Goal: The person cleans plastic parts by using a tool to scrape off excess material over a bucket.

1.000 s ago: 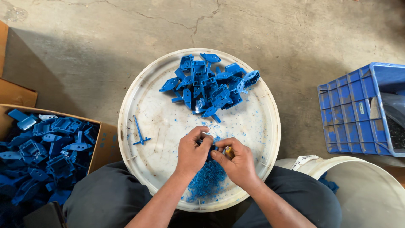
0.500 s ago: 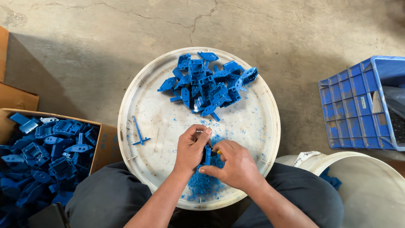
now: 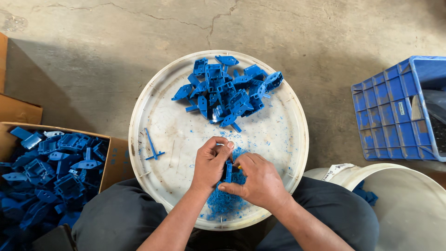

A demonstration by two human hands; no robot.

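On the far left we see a cardboard box (image 3: 114, 160) open at the top, heaped with blue plastic parts (image 3: 55, 172); it sits right against our left knee, within easy reach of that side. Just beside it lies the round white lid (image 3: 153, 93), which we use as a bench across our lap. Near its left edge lies a thin blue sprue (image 3: 152, 146), a stick with a short cross-piece, apart from everything else.

At the near middle of the lid our left hand (image 3: 211, 162) is curled closed around a small blue part (image 3: 228, 171), thumb and fingers pinching its upper end so it stands upright. Our right hand (image 3: 260, 179) comes in from the right, touching the left; its fingers close against the lower end of the same part. Both hands are thus together and clamped on the one piece. Something yellowish shows between the fingers, too small for us to name. Directly beneath the hands lies a drift of blue shavings (image 3: 223, 202), which suggests the part is held over that spot so the scraps fall in one place.

At the far side of the lid lies a loose pile of blue pieces (image 3: 227, 90), well apart from the hands. Further right stands a white bucket (image 3: 404, 204) at our right knee, and beyond it a blue slatted crate (image 3: 390, 111) on the cracked concrete floor (image 3: 93, 37).
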